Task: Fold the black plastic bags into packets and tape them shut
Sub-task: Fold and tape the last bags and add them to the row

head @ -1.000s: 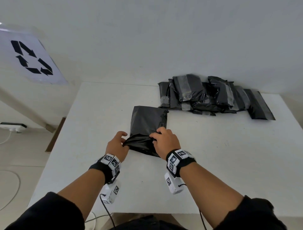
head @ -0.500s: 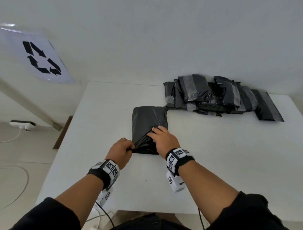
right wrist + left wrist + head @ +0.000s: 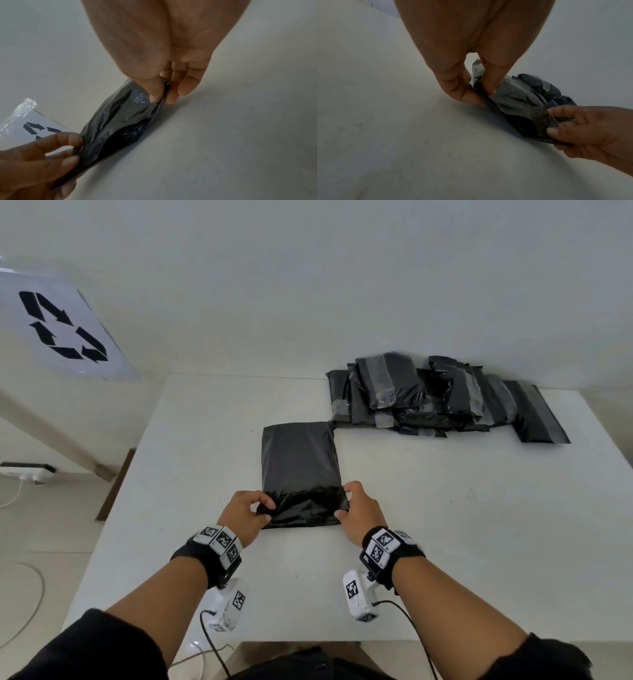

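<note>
Left hand [image 3: 245,515] and right hand [image 3: 359,513] pinch the crinkly black plastic bag [image 3: 299,470] at its 2 near corners; best fold level, corners matched.

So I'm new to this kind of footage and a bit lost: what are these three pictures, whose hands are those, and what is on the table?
No machine here: a person works with bare hands and wears three cameras. The wide picture comes from the head, looking down. The two close-ups come from cameras strapped to each wrist, looking along the fingers. On the white table lies one black plastic bag, with its near end lifted. The left hand pinches the near left corner and the right hand pinches the near right corner. At the far side sits a pile of finished packets with tape strips on them. The sheet with arrows hangs on the wall to the left.
</note>
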### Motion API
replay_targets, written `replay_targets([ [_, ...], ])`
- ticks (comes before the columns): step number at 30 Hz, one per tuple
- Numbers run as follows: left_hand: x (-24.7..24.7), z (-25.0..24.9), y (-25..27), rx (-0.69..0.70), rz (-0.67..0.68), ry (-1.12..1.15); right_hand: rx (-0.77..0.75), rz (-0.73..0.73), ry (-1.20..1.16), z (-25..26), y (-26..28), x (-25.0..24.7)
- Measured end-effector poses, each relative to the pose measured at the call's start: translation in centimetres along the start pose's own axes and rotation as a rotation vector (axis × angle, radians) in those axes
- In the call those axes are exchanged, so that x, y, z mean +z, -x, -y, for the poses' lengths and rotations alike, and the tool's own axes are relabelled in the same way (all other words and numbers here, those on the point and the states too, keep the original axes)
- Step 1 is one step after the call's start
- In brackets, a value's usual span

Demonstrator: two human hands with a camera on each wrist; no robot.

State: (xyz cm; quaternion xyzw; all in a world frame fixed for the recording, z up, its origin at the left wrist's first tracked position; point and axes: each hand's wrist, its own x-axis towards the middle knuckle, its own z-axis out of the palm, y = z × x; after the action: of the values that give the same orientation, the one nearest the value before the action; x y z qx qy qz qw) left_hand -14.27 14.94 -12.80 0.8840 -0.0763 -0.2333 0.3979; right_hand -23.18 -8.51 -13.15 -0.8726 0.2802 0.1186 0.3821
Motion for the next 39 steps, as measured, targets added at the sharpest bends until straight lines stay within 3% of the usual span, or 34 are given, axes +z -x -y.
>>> replay_targets([
  [6,-0.5,0.8,0.3,-0.076,0.058,0.027,-0.027,-0.008,-0.011,-2.3,0.6,-0.6],
  [12,-1.1,0.6,0.3,-0.104,0.187,-0.001,-0.294,0.007,0.078,-3.3,1.3,-1.2],
  [20,-1.2,-0.4,0.8,-0.381,0.197,0.5,-0.695,-0.138,0.658,-1.3,2.5,-0.3],
  [26,-1.6,-1.5,1.3,-0.424,0.197,0.806,-0.658,-0.214,0.679,-0.2,2.4,1.7],
  [31,-2.5,-2.5,1.4,-0.398,0.199,0.905,-0.728,-0.416,0.678,-0.4,1.5,1.3],
  [34,-2.6,-2.6,1.2,-0.31,0.151,0.605,-0.858,-0.44,0.699,-0.6,1.1,0.3],
  [37,-2.4,-2.0,1.3,-0.026,0.083,-0.033,-0.942,-0.411,0.671,-0.6,0.5,0.0],
  [39,-2.1,-1.5,1.5,0.19,0.031,-0.292,-0.937,-0.378,0.631,-0.6,0.2,0.1],
])
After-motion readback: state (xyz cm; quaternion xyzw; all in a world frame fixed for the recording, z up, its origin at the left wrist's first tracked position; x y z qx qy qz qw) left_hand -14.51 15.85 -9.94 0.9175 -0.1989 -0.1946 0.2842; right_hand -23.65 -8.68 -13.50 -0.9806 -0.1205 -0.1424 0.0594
